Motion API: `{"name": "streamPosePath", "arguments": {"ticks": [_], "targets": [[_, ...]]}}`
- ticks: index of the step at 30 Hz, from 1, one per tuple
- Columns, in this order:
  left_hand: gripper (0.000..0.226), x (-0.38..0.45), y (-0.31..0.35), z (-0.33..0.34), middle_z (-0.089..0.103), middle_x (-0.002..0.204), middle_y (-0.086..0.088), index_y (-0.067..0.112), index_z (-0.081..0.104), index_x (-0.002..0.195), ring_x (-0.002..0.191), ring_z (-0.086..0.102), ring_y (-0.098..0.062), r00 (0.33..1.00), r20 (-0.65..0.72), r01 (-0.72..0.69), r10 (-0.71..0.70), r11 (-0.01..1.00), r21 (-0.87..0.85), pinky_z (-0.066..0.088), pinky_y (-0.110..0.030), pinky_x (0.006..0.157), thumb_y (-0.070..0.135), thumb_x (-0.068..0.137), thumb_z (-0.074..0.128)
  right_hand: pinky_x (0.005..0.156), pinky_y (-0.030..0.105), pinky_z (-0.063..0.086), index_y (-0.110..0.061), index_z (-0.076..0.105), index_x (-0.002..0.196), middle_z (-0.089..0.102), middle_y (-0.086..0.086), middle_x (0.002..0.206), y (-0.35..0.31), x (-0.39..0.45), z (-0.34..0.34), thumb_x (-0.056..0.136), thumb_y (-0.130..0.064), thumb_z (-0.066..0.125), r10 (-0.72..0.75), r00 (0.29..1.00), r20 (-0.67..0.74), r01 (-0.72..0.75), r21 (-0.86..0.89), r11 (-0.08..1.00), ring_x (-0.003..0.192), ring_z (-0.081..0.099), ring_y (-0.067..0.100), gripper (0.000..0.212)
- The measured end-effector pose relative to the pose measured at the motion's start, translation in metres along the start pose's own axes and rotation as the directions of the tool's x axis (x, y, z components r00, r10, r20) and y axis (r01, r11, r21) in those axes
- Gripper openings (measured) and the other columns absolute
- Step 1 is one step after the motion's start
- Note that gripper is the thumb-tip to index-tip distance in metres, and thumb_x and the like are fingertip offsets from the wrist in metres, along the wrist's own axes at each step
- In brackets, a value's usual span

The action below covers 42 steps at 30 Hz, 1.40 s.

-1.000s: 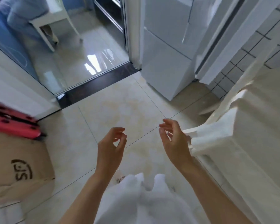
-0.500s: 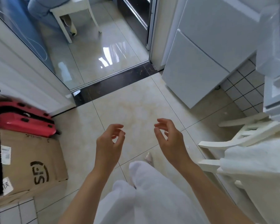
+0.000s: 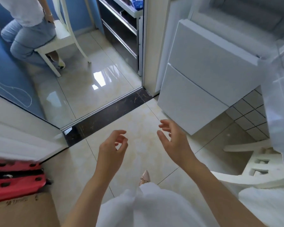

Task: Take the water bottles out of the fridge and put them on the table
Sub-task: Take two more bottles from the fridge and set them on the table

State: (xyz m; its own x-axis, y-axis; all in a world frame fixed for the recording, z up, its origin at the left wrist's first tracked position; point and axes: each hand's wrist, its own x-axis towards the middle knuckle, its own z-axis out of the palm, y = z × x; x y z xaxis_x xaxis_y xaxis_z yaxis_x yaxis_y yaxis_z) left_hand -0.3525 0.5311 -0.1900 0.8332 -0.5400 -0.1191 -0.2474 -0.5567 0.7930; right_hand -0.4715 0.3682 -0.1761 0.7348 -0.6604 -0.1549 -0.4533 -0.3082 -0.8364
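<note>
Pale beige floor tiles (image 3: 138, 122) with thin dark grout lines cover the near room, ending at a dark marble threshold strip (image 3: 108, 110) that runs diagonally across the doorway. Beyond it the far room has glossy grey-white tiles (image 3: 82, 89) catching bright reflected light, a blue wall (image 3: 5, 74) on the left, and a white chair (image 3: 62, 41) with a seated person on it. A dark cabinet with metal rails (image 3: 120, 30) stands far centre. On the right, small white square wall tiles (image 3: 249, 115) show low down, and a white slatted chair (image 3: 256, 164), possibly draped with cloth, sits near right. A red case (image 3: 13, 181) and a cardboard box (image 3: 23, 212) lie near left.
</note>
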Motion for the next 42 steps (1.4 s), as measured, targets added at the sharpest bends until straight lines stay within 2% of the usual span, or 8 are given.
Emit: {"name": "streamPosePath", "arguments": {"ticks": [2,5,11,17,22,29,37,42], "targets": [[0.021,0.036,0.014,0.004,0.069,0.091,0.003,0.019,0.062,0.111,0.085,0.065,-0.012,1.000,0.014,-0.022,0.022,1.000,-0.013,0.051,-0.021,0.076,0.011,0.091,0.061,0.086,0.009,0.038,-0.021,0.048,0.128,0.059,-0.008,0.119,-0.005,0.030,-0.010,0.095,-0.027,0.054,0.009,0.999,-0.040,-0.008,0.009,1.000,0.112,0.054,0.007,0.034],[0.022,0.081,0.030,0.011,0.070,0.091,0.003,0.019,0.063,0.110,0.086,0.066,-0.013,0.998,0.026,-0.053,0.054,0.998,-0.024,0.052,-0.026,0.079,0.009,0.090,0.062,0.092,0.019,0.043,-0.022,0.049,0.126,0.059,-0.009,0.118,-0.009,0.064,-0.022,0.095,-0.027,0.054,0.023,0.996,-0.089,-0.021,0.016,1.000,0.111,0.054,0.007,0.032],[0.021,0.174,0.061,0.034,0.070,0.091,0.004,0.022,0.062,0.107,0.087,0.065,-0.011,0.992,0.107,-0.068,0.075,0.996,-0.063,0.051,-0.024,0.080,0.008,0.091,0.061,0.094,0.022,0.042,-0.024,0.049,0.124,0.060,-0.009,0.116,-0.010,0.136,-0.043,0.095,-0.027,0.054,0.108,0.976,-0.187,-0.097,0.065,0.993,0.110,0.054,0.007,0.030],[0.026,0.283,0.096,0.055,0.069,0.088,0.013,0.029,0.063,0.102,0.087,0.066,-0.008,0.954,0.247,-0.153,0.172,0.984,-0.093,0.055,-0.032,0.083,0.007,0.089,0.061,0.088,0.010,0.039,-0.023,0.050,0.125,0.059,-0.008,0.116,-0.019,0.216,-0.063,0.095,-0.026,0.054,0.182,0.930,-0.320,-0.145,0.136,0.980,0.111,0.053,0.006,0.030],[0.025,0.363,0.138,0.070,0.068,0.085,0.016,0.026,0.065,0.102,0.085,0.065,-0.004,0.877,0.357,-0.305,0.322,0.947,-0.105,0.055,-0.034,0.083,0.006,0.088,0.061,0.098,0.026,0.043,-0.022,0.051,0.124,0.060,-0.008,0.115,-0.032,0.273,-0.085,0.094,-0.027,0.055,0.233,0.853,-0.467,-0.170,0.173,0.970,0.112,0.054,0.008,0.031],[0.021,0.452,0.220,0.109,0.070,0.087,0.011,0.021,0.064,0.106,0.084,0.066,-0.005,0.729,0.460,-0.475,0.507,0.858,-0.193,0.054,-0.030,0.080,0.009,0.090,0.058,0.101,0.031,0.045,-0.019,0.051,0.125,0.061,-0.004,0.118,-0.047,0.335,-0.137,0.095,-0.024,0.056,0.239,0.728,-0.643,-0.166,0.173,0.971,0.113,0.056,0.009,0.032],[0.019,0.513,0.325,0.171,0.069,0.088,0.008,0.022,0.065,0.105,0.083,0.066,-0.008,0.654,0.401,-0.565,0.642,0.766,-0.305,0.055,-0.038,0.085,0.013,0.089,0.057,0.097,0.034,0.048,-0.016,0.053,0.123,0.064,-0.002,0.114,-0.049,0.393,-0.233,0.094,-0.024,0.057,0.145,0.584,-0.798,-0.130,0.084,0.988,0.109,0.059,0.008,0.031],[0.019,0.536,0.399,0.213,0.070,0.089,0.005,0.018,0.066,0.104,0.082,0.066,-0.010,0.621,0.336,-0.601,0.708,0.705,-0.377,0.056,-0.034,0.080,0.011,0.089,0.057,0.091,0.028,0.049,-0.011,0.053,0.124,0.065,-0.001,0.110,-0.043,0.433,-0.306,0.093,-0.021,0.058,0.075,0.502,-0.862,-0.078,0.042,0.996,0.100,0.062,0.006,0.032]]}}
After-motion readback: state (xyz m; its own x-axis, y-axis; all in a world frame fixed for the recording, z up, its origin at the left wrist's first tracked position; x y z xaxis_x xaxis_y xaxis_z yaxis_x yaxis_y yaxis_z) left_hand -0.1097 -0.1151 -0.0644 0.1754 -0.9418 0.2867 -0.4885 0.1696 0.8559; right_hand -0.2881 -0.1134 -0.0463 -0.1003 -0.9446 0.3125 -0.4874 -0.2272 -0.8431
